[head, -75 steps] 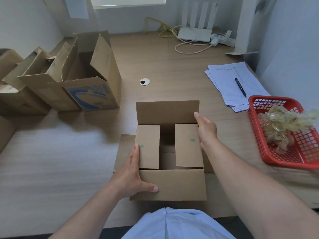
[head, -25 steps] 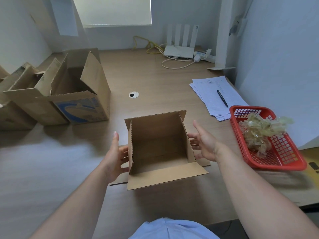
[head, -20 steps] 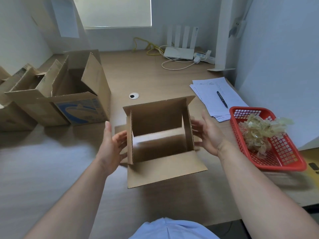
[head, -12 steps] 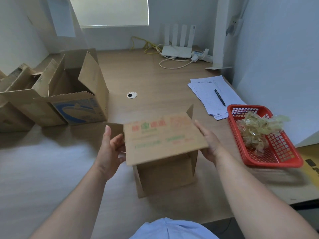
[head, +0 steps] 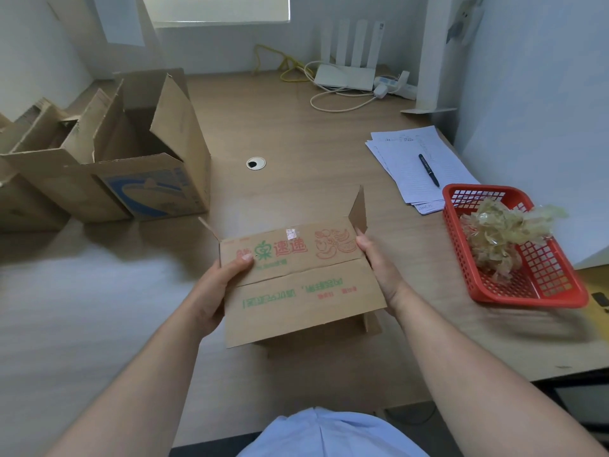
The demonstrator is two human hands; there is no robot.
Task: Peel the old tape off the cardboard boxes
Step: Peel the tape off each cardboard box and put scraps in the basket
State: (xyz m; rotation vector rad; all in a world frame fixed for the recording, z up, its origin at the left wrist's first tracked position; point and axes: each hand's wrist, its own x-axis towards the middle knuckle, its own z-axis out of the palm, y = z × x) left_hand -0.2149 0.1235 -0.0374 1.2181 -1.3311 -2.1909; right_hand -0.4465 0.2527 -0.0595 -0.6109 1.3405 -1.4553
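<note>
Gripping matte, printed corrugated cardboard box [head: 298, 291]: left hand [head: 216, 290], right hand [head: 382, 275].

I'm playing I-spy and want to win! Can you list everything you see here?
small box: 1, brown with red and green print, between the hands
tape patch: 1, shiny clear, on its top
big open boxes: at least 3, brown, desk's left
desk: 1, light wood, under everything
cable hole: 1, silver-rimmed, mid-desk
router: 1, white, far back
cables: several, white and yellow, by router
papers: 1 stack, white, right
pen: 1, black, on the papers
basket: 1, red, right edge
peeled tape: 1 wad, yellowish, in the basket
shirt: 1, light blue, bottom
hands: 2, bare, left hand and right hand gripping the small box's sides
</note>
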